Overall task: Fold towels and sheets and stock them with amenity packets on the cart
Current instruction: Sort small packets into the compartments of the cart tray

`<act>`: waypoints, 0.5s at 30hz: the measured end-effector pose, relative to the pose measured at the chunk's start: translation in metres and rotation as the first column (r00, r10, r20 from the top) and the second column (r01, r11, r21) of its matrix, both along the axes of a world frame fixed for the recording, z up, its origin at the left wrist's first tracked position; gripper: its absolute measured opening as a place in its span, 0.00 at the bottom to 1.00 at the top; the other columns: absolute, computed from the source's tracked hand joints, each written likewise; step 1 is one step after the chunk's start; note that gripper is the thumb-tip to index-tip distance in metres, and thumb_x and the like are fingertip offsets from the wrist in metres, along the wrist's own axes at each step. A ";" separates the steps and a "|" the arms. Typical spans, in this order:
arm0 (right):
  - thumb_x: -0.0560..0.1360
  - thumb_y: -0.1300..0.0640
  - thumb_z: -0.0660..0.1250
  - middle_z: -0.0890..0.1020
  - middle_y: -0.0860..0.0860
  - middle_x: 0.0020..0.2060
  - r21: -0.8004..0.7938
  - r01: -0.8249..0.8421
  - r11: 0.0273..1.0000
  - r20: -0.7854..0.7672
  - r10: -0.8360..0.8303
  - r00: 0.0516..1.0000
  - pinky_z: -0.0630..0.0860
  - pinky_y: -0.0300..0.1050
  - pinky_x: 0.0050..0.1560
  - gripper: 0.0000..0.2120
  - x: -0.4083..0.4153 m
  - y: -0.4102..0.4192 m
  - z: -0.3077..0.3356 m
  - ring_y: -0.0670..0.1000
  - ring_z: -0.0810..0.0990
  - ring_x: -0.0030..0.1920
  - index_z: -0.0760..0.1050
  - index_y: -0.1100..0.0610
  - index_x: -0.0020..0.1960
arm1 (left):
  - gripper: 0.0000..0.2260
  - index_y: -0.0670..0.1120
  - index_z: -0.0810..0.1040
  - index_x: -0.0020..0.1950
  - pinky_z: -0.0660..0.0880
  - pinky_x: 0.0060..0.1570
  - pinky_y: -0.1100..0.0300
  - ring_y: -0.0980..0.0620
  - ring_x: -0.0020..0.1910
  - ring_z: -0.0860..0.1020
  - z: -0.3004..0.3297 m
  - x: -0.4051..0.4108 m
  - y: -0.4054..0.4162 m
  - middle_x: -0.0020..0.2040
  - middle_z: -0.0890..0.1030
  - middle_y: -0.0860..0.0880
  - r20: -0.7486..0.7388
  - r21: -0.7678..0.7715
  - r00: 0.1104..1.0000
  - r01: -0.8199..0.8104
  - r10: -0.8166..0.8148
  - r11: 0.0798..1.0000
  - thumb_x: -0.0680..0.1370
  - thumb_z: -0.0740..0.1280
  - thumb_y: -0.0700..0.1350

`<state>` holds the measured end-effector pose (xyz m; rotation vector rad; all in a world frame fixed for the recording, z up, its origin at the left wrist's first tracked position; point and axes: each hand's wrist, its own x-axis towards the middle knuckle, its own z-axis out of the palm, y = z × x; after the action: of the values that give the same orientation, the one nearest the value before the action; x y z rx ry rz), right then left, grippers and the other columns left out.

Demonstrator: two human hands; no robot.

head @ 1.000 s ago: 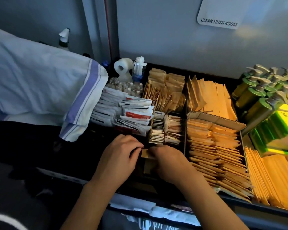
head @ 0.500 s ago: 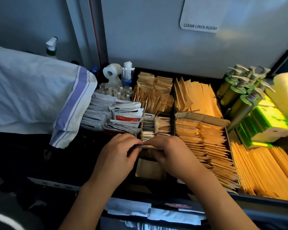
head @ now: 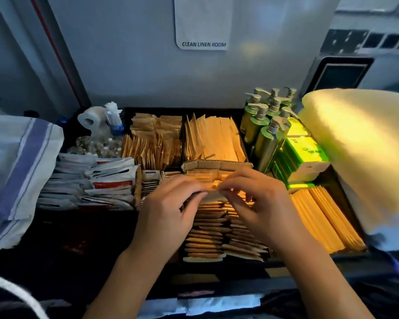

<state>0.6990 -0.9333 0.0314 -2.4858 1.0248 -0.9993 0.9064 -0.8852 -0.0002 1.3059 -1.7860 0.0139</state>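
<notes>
Your left hand (head: 168, 210) and right hand (head: 260, 208) pinch one tan packet (head: 213, 187) between their fingertips above the cardboard box (head: 217, 164) of stacked tan packets. Pump bottles (head: 266, 125) stand in the cart tray's (head: 152, 109) right rear compartment.

**Tight tray, open near edge**

Both hands (head: 168, 210) (head: 260, 208) hover over the brown packet rows (head: 217, 233), which fill their compartment. Pump bottles (head: 266, 125) and the folded towel (head: 364, 157) wall off the right; the striped linen (head: 21, 162) crowds the left. The dark strip (head: 78, 238) in front of the white sachets (head: 97, 183) gives passage
</notes>
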 end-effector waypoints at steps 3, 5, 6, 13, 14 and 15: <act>0.76 0.64 0.74 0.82 0.45 0.50 0.027 0.068 0.997 0.051 -0.069 0.996 0.76 0.34 0.45 0.09 -0.026 -0.009 -0.001 0.45 0.80 0.49 0.85 0.54 0.54 | 0.08 0.48 0.84 0.57 0.79 0.55 0.56 0.57 0.56 0.80 0.003 -0.022 -0.017 0.54 0.83 0.54 0.000 0.014 1.000 0.019 -0.019 1.000 0.78 0.73 0.42; 0.75 0.64 0.74 0.82 0.45 0.49 0.052 0.104 0.993 0.067 -0.107 0.992 0.75 0.32 0.44 0.09 -0.039 -0.015 -0.006 0.46 0.80 0.49 0.85 0.54 0.53 | 0.08 0.47 0.85 0.57 0.79 0.55 0.54 0.57 0.55 0.80 0.001 -0.033 -0.025 0.53 0.83 0.54 0.003 0.039 1.000 0.020 -0.020 0.999 0.78 0.73 0.42; 0.75 0.64 0.74 0.82 0.45 0.49 0.070 0.110 0.991 0.068 -0.115 0.991 0.76 0.32 0.45 0.10 -0.044 -0.018 -0.008 0.46 0.81 0.49 0.85 0.54 0.53 | 0.08 0.47 0.85 0.57 0.79 0.55 0.55 0.57 0.55 0.80 -0.001 -0.037 -0.028 0.53 0.83 0.54 0.011 0.050 1.000 0.014 -0.015 0.999 0.78 0.73 0.41; 0.76 0.61 0.74 0.82 0.43 0.48 0.146 0.111 0.983 0.040 -0.118 0.992 0.80 0.40 0.49 0.08 -0.057 -0.039 -0.036 0.44 0.80 0.50 0.84 0.52 0.53 | 0.07 0.48 0.84 0.56 0.77 0.57 0.60 0.59 0.55 0.79 -0.020 -0.053 -0.043 0.53 0.82 0.55 0.061 0.126 0.998 -0.006 -0.001 0.992 0.78 0.72 0.42; 0.76 0.61 0.74 0.82 0.42 0.49 0.163 0.110 0.980 0.027 -0.116 0.993 0.80 0.41 0.50 0.08 -0.057 -0.042 -0.041 0.44 0.80 0.50 0.84 0.51 0.53 | 0.07 0.48 0.84 0.56 0.77 0.56 0.60 0.59 0.55 0.79 -0.023 -0.053 -0.045 0.53 0.82 0.55 0.074 0.142 0.997 -0.019 0.008 0.990 0.78 0.72 0.42; 0.76 0.60 0.74 0.82 0.42 0.49 0.178 0.109 0.978 0.011 -0.113 0.994 0.80 0.43 0.51 0.08 -0.057 -0.045 -0.045 0.44 0.80 0.50 0.84 0.51 0.53 | 0.07 0.49 0.84 0.55 0.77 0.56 0.60 0.59 0.54 0.79 -0.026 -0.053 -0.047 0.52 0.82 0.55 0.082 0.163 0.996 -0.030 0.016 0.986 0.78 0.73 0.42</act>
<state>0.6421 -0.9779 -0.0133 -2.2919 1.2017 -0.9202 0.8531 -0.9327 -0.0263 1.4611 -1.8729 -0.0702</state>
